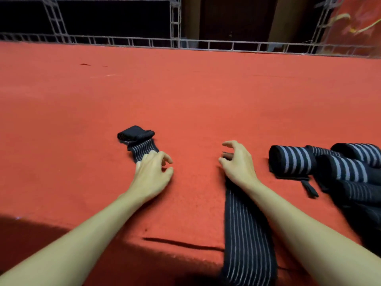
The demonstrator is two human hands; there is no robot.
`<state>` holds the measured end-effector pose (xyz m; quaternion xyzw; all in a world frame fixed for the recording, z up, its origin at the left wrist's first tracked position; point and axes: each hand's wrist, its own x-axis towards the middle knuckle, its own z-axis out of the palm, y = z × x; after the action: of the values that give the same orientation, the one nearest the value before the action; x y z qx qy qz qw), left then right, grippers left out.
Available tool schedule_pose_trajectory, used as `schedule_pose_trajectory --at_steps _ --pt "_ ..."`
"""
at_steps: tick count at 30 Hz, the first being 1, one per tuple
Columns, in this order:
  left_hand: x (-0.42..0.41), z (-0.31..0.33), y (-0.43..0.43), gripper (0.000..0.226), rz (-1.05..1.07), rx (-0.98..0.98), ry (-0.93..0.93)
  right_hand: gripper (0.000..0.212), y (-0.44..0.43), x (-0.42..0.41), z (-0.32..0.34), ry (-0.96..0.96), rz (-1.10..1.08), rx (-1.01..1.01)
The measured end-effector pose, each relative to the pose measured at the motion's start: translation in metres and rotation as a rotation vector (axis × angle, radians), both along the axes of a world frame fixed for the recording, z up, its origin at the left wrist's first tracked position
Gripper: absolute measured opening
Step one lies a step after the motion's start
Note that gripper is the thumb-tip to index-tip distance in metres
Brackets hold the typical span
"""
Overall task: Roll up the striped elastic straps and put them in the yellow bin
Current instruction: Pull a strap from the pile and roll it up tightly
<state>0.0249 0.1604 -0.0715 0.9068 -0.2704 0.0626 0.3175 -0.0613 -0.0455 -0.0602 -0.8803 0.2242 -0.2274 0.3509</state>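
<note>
Nearest to you, the long strap [247, 244] lies flat on the red table [185, 96]. Its near end goes over the near edge of the table and out of view. Its long axis runs almost straight away from you, leaning a little to the left, and its thin pale stripes run the same way.

Your right hand [237, 162] sits on the far end of this strap. The fingers are curled like a claw, and a dark piece of the strap shows between the thumb and the fingers.

Your left hand [153, 168] rests on the near end of the short strap [142, 151]. Its fingers are loosely curled, and you cannot tell from here whether it grips the strap or only lies on it. This strap points away from you and slightly left, and it ends in a folded black part.

Bare red cloth lies between your two hands.

Just to the right of your right hand, not touching it, the rolled straps [292, 162] lie in a heap. The front roll is on its side with its axis left to right, and the heap reaches the right border of the view.

Beyond both hands the red cloth is wide and open up to the far edge, where a grey metal rail [185, 43] runs along it.
</note>
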Motion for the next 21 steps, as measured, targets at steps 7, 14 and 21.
schedule_pose_trajectory --at_steps 7,14,21 --pt "0.025 -0.006 0.038 0.012 0.292 -0.478 0.128 0.025 0.06 0.058 -0.011 -0.008 0.174 0.063" --pt "0.028 -0.005 0.037 0.014 0.295 -0.612 0.131 0.049 0.098 0.116 -0.012 0.164 0.173 0.179" --pt "0.032 -0.012 0.035 0.026 0.363 -0.458 0.127 0.021 0.103 0.109 -0.008 0.319 0.197 0.014"
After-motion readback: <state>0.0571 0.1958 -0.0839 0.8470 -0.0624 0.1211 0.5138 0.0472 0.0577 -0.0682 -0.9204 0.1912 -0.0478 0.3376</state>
